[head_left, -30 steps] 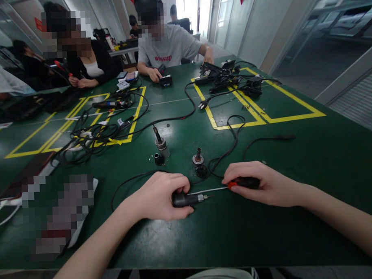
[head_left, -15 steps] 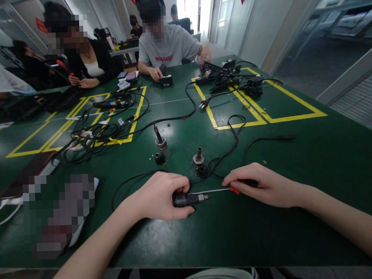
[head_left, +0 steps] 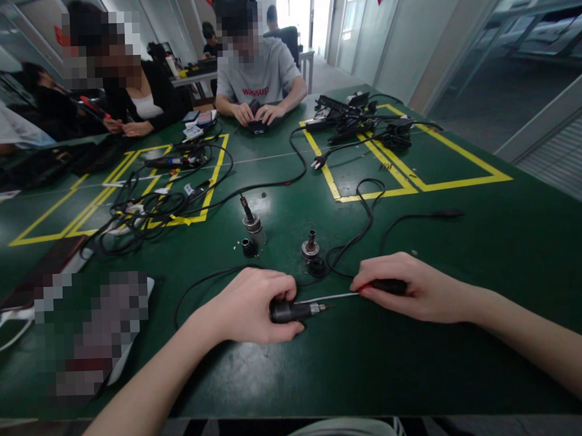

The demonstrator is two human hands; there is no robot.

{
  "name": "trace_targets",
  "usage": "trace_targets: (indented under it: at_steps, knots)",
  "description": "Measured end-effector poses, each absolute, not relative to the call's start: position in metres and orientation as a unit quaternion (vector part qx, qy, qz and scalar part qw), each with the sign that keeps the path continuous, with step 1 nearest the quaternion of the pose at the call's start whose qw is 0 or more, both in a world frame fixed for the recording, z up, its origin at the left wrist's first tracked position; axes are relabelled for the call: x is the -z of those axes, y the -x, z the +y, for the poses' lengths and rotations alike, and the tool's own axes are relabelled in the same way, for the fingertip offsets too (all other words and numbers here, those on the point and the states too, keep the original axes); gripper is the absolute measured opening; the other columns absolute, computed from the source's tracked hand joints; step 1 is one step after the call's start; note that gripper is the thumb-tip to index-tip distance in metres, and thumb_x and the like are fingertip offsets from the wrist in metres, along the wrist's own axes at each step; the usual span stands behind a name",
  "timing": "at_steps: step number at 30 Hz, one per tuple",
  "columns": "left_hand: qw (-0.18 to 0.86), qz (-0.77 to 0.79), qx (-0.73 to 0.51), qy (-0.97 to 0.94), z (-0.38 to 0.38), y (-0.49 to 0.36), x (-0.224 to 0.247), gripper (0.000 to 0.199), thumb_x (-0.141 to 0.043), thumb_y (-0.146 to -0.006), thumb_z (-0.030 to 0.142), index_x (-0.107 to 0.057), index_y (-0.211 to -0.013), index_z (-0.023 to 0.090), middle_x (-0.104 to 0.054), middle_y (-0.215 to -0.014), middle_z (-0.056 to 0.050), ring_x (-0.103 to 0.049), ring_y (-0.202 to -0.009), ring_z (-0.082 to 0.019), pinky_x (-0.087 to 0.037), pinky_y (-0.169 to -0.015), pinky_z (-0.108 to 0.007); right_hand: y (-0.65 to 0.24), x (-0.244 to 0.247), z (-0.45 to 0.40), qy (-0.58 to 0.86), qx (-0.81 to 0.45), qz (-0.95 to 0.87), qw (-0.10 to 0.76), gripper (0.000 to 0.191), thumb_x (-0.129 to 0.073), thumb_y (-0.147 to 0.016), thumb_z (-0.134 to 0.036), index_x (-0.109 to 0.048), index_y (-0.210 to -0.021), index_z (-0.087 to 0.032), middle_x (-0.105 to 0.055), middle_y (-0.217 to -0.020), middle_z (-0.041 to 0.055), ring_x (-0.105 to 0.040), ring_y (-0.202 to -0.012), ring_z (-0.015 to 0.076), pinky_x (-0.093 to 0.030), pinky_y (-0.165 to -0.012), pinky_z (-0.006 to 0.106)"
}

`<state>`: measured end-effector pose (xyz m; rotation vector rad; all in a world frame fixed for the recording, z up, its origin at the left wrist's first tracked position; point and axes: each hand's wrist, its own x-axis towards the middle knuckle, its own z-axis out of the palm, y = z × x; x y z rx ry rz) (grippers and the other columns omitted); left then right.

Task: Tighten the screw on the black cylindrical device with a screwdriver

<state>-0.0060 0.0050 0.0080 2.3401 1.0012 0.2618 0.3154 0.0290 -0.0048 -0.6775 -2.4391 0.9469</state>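
Observation:
My left hand (head_left: pixel 256 305) is wrapped round a black cylindrical tool body (head_left: pixel 294 311), which lies on its side with a thin metal tip pointing right. In my right hand (head_left: pixel 408 289) is a screwdriver (head_left: pixel 386 286) with a red and black handle. Its long shaft runs left along the far side of the tool body, and its tip is hidden near my left fingers. Beyond my hands, a metal part with a short shaft (head_left: pixel 311 246) stands beside a black ring (head_left: pixel 316 267). Farther left are a taller metal part (head_left: pixel 253 224) and a small black cap (head_left: pixel 248 247).
Tangled black cables (head_left: pixel 147 207) lie at left, and more cables and adapters (head_left: pixel 349 117) at the back right. A loose cord (head_left: pixel 362 222) loops beyond my right hand. A blurred-out phone-like object (head_left: pixel 133 331) lies left. Across the green table (head_left: pixel 287 377), a person in grey (head_left: pixel 267 72) handles a black device.
The screwdriver handle has turned in my right hand, whose fingers shifted slightly; more of the black grip shows. My left hand stays put. Across the table, the person brought both hands to the black device.

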Motion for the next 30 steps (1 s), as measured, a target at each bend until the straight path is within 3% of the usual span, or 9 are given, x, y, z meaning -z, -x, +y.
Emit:
trace_targets:
  at_steps: [9,16,24,30]
  knots:
    - [0.290,0.371,-0.105,-0.876,0.0043,0.0056,-0.0087,0.028,-0.084,-0.078,0.030,-0.058,-0.083,0.022,-0.054,-0.072,0.007,-0.046,-0.063,-0.012,-0.028,-0.061,-0.026,-0.3170,0.0057,0.0290,0.236,-0.362,-0.869,0.240,0.011,-0.069,-0.104,-0.021,-0.077,-0.110,-0.019,-0.077,-0.095,0.0062,-0.073,-0.081,0.0170,-0.056,-0.072,0.026]
    - [0.277,0.372,-0.096,-0.881,0.0041,0.0060,-0.0082,0.028,-0.084,-0.078,0.031,-0.058,-0.082,0.022,-0.056,-0.074,0.006,-0.048,-0.065,-0.012,-0.029,-0.061,-0.026,-0.3142,0.0052,0.0268,0.264,-0.353,-0.875,0.200,0.025,-0.056,-0.112,-0.029,-0.078,-0.107,-0.019,-0.080,-0.089,0.0062,-0.073,-0.075,0.0168,-0.055,-0.070,0.027]
    - [0.275,0.369,-0.095,-0.882,0.0043,0.0054,-0.0094,0.027,-0.083,-0.079,0.031,-0.058,-0.083,0.022,-0.057,-0.074,0.006,-0.049,-0.065,-0.013,-0.031,-0.061,-0.026,-0.3184,0.0053,0.0298,0.247,-0.383,-0.855,0.249,0.011,-0.074,-0.100,-0.022,-0.078,-0.110,-0.021,-0.078,-0.098,0.0069,-0.075,-0.085,0.0187,-0.059,-0.075,0.028]
    - [0.266,0.369,-0.095,-0.886,0.0043,0.0063,-0.0085,0.027,-0.083,-0.079,0.032,-0.059,-0.083,0.022,-0.056,-0.073,0.006,-0.050,-0.064,-0.013,-0.032,-0.060,-0.027,-0.3159,0.0039,0.0270,0.266,-0.350,-0.873,0.210,0.019,-0.063,-0.106,-0.027,-0.080,-0.109,-0.020,-0.082,-0.092,0.0066,-0.075,-0.077,0.0186,-0.057,-0.072,0.028]
